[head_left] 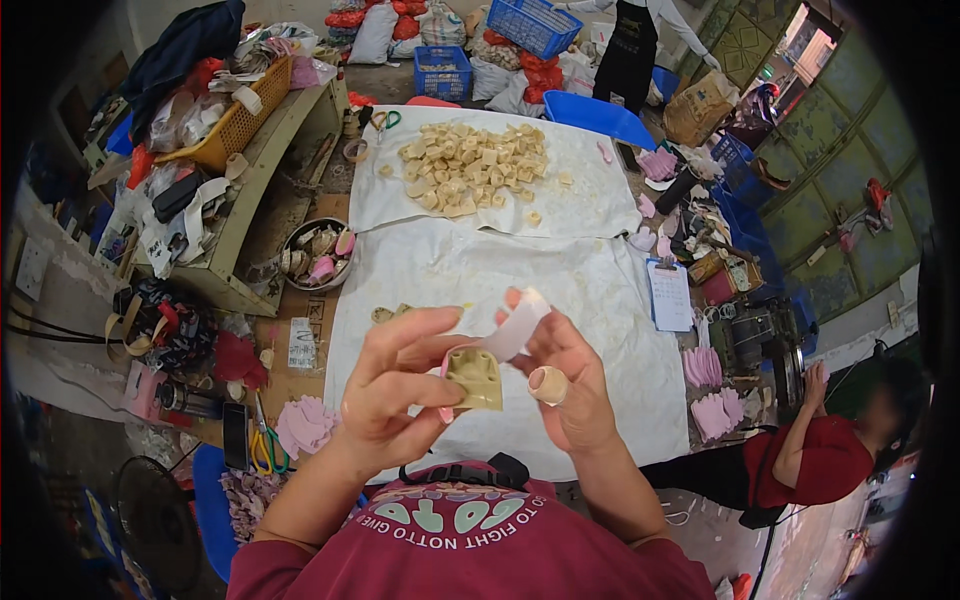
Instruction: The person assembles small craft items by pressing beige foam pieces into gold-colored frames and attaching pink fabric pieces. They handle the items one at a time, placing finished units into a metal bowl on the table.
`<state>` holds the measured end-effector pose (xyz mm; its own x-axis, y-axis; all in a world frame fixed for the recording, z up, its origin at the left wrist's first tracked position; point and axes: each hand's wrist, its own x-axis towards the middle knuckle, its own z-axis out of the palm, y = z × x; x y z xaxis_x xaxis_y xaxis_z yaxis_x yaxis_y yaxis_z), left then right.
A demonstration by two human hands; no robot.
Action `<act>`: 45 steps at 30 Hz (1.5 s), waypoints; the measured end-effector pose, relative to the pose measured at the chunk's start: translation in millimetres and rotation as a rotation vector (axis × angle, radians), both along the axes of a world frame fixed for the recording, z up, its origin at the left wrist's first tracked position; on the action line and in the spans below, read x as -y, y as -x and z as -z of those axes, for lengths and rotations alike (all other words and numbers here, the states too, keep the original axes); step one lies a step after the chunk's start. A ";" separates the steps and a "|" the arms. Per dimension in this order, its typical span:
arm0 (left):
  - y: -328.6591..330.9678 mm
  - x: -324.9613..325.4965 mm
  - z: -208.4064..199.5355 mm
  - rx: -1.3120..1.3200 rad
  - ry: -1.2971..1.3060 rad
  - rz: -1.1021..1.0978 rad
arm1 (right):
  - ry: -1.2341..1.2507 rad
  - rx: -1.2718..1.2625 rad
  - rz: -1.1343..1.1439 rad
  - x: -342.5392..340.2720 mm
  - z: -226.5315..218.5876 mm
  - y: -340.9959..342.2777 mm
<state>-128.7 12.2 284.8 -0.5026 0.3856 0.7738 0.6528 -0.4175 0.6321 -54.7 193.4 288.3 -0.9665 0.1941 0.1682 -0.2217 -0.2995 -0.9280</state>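
My left hand (395, 385) pinches a small olive-khaki block-like piece (476, 380) with dimples or holes along its upper edge. A bit of pink shows behind the piece, beside the fingers. From there a pale pinkish-white strip (517, 332) curves up to my right hand (580, 385), whose fingers are closed on its upper end. One right-hand finger wears a beige wrap (548, 385) around its tip. Both hands are raised over the white-covered table (600, 430). Small olive pieces (388, 312) lie just beyond my left hand, partly hidden by it.
A heap of beige block-like pieces (470, 165) covers the table's far part. A metal bowl (318, 255) stands at the left, scissors (265, 445) at the near left. A clipboard (669, 295) and pink pieces (715, 412) lie right. A person in red (830, 455) is at the right.
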 end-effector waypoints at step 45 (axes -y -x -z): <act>5.9 -24.9 12.1 0.647 0.227 -0.027 | -0.652 -0.228 0.139 -3.0 14.0 23.0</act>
<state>-134.6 37.1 272.8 -0.8484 0.4833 0.2159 0.1227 -0.2172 0.9684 -77.7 196.3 274.3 -0.8669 0.1036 0.4876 -0.4279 0.3471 -0.8345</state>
